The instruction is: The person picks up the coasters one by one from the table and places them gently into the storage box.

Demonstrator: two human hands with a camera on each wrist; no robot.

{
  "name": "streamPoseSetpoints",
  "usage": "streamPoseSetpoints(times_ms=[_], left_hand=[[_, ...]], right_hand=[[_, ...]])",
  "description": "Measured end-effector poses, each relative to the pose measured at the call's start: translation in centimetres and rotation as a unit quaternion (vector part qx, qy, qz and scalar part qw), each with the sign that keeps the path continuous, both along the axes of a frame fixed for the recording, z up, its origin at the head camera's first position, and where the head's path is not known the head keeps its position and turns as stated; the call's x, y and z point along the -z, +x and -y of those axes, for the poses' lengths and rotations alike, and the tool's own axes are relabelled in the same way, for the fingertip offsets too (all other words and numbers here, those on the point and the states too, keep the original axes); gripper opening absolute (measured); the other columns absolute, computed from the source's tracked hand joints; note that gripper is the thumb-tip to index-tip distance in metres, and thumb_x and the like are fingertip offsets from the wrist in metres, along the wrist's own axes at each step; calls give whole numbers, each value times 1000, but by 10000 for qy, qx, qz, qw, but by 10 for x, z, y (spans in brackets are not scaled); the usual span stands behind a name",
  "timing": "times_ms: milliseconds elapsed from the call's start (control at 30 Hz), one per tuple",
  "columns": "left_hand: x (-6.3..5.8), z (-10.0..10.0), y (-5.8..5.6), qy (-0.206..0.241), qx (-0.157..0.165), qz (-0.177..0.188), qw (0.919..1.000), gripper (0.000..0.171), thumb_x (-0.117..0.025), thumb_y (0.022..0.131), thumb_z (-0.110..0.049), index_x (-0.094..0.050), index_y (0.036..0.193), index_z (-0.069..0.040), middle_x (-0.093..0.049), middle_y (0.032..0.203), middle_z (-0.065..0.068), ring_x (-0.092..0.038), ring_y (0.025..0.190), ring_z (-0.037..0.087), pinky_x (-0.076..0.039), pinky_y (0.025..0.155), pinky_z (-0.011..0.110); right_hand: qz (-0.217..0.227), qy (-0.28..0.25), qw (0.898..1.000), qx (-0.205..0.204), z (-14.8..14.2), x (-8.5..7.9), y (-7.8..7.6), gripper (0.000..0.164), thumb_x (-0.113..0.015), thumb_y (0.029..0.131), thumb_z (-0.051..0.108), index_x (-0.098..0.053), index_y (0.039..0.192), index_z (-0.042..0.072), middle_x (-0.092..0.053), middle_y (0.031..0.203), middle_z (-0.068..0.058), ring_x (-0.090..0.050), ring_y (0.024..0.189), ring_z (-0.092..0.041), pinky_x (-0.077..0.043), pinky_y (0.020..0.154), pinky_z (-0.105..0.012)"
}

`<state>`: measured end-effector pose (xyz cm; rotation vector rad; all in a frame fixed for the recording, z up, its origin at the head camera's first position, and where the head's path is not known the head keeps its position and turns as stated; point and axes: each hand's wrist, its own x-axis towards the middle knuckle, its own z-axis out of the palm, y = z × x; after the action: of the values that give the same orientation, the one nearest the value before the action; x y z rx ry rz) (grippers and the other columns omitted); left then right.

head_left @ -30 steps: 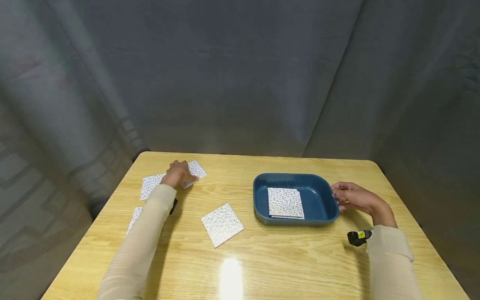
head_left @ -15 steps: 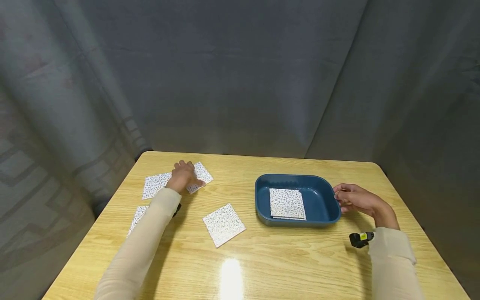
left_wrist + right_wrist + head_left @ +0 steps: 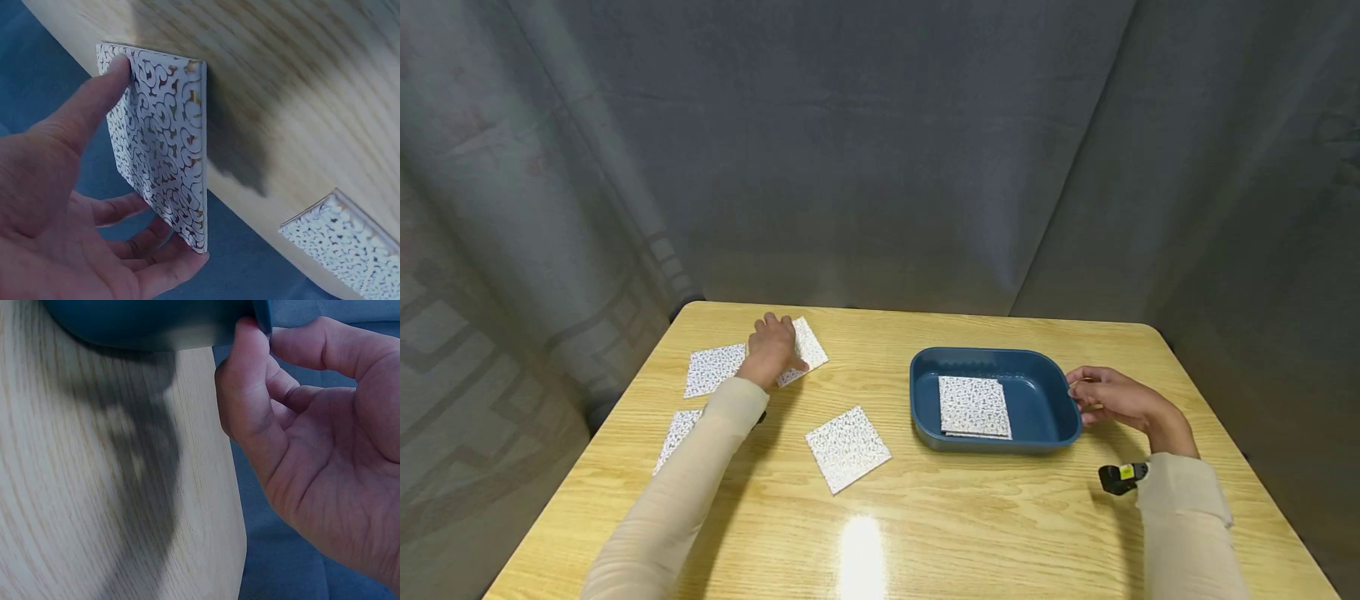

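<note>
My left hand (image 3: 771, 348) is at the back left of the table, holding a white square coaster (image 3: 808, 343) with a dark scroll pattern. In the left wrist view, the thumb lies along one edge of the coaster (image 3: 159, 134) and the fingertips hold the opposite edge; it is tilted, casting a shadow on the wood. To the right, my right hand (image 3: 1116, 397) pinches the right-end rim of a blue rectangular dish (image 3: 1041, 408) between thumb and index finger. Inside this dish, toward its left side, lies a small stack of similar coasters (image 3: 973, 406).
Two coasters lie at the left, one farther back (image 3: 713, 369) and one nearer (image 3: 677, 435), partly covered by the left sleeve (image 3: 692, 492). Another coaster (image 3: 847, 450) sits between the left arm and the dish. Grey curtains (image 3: 865, 167) hang behind the table's back edge.
My left hand has shifted slightly right with the coaster, which has tilted up and looks paler in the head view. The right hand stays at the dish rim.
</note>
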<state>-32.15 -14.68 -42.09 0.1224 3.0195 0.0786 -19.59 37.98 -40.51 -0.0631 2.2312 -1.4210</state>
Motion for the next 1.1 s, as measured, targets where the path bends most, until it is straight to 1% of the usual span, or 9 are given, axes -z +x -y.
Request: streamPoseSetpoints(times_ms=[233, 400, 467, 567, 700, 800, 933, 1033, 1100], left_hand=[[-5, 0, 3, -187, 241, -330, 9990, 69, -88, 75, -31, -49, 114, 11, -53, 107, 29, -56, 103, 42, -57, 78, 48], [-10, 3, 1, -221, 456, -553, 9972, 45, -77, 82, -15, -54, 110, 12, -60, 104, 29, -62, 97, 43, -58, 74, 49], [-13, 5, 1, -259, 510, -560, 9968, 36, -72, 84, -11, -57, 109, 10, -63, 102, 28, -65, 93, 42, -59, 70, 48], [-19, 7, 0, -270, 512, -475, 9972, 30, -71, 87, -11, -60, 108, 7, -67, 100, 26, -67, 88, 40, -58, 66, 46], [-25, 10, 0, -287, 537, -349, 9975, 25, -70, 88, -10, -62, 106, 5, -67, 98, 25, -66, 85, 38, -58, 64, 44], [-29, 10, 1, -262, 595, -346, 9973, 16, -65, 88, -4, -63, 100, 5, -67, 96, 24, -66, 81, 37, -57, 63, 44], [-35, 11, 3, -115, 660, -407, 9969, 9, -59, 87, 1, -64, 94, 4, -68, 96, 25, -67, 83, 38, -58, 67, 47], [-41, 11, 4, 31, 678, -354, 9971, 8, -59, 90, -4, -65, 90, 2, -69, 97, 25, -67, 87, 39, -57, 72, 50], [-46, 12, 4, 120, 700, -258, 9971, 12, -60, 93, -7, -64, 84, -1, -68, 93, 21, -67, 85, 37, -56, 71, 49]], right_hand=[[34, 48, 10000, 43, 2, 0, -1, 33, -46, 101, 10, -40, 125, -12, -57, 94, -5, -58, 84, -15, -58, 76, -33], [79, 72, 9999, 98, 3, -1, -1, 33, -46, 100, 9, -40, 125, -12, -56, 94, -5, -57, 84, -16, -58, 76, -34], [89, 61, 9999, 90, 3, -1, -1, 34, -46, 100, 9, -40, 126, -12, -56, 94, -5, -57, 84, -16, -58, 77, -34], [70, 54, 9999, 55, 2, 0, -2, 35, -46, 100, 9, -39, 126, -13, -57, 95, -5, -58, 84, -16, -58, 77, -34], [47, 46, 10000, 15, 1, 0, -2, 34, -47, 100, 10, -40, 125, -11, -57, 95, -4, -58, 85, -16, -58, 76, -33], [34, 27, 10000, -28, -1, 0, -3, 31, -46, 100, 10, -42, 123, -10, -58, 94, -4, -58, 84, -17, -58, 76, -33], [46, 63, 10000, -7, 0, 0, -3, 33, -46, 100, 10, -41, 124, -12, -57, 95, -4, -58, 85, -16, -58, 76, -33], [70, 116, 9999, 47, 2, -1, -3, 36, -46, 100, 10, -39, 127, -13, -57, 96, -5, -57, 85, -16, -58, 77, -33], [76, 131, 9999, 70, 2, -1, -4, 37, -46, 101, 10, -38, 128, -14, -57, 96, -6, -57, 85, -16, -58, 76, -33]])
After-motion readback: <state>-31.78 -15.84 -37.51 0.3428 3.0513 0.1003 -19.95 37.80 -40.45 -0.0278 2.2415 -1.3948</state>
